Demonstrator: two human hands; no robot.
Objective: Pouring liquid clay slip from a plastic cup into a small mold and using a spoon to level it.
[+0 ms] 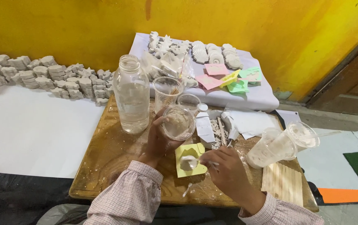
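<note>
A small wooden bench (116,154) is seen from above, spattered with white plaster. One clear plastic cup (179,122) of pale paste is held tilted in the left hand (158,139), the grip clamped around its side, just above the middle of the bench. One plastic spoon (193,161) is pinched in the grip of the right hand (229,173), its bowl laid over one yellow mould (190,159) that lies flat on the near middle of the bench.

One tall glass bottle (131,95) of cloudy water is stood at the far left of the bench. Two empty clear cups are stood behind the held one: a taller cup (167,92) and a shorter cup (189,101). Two more stacked cups (281,143), smeared white, are lain on their side at the right. One set of flat wooden sticks (283,182) is laid at the near right corner.

On a white sheet (254,98) beyond, one cluster of shell casts (212,54) and five coloured moulds (229,77) are set out. Many small plaster casts (45,77) are piled along the yellow wall (62,29) at the far left; their number cannot be told.
</note>
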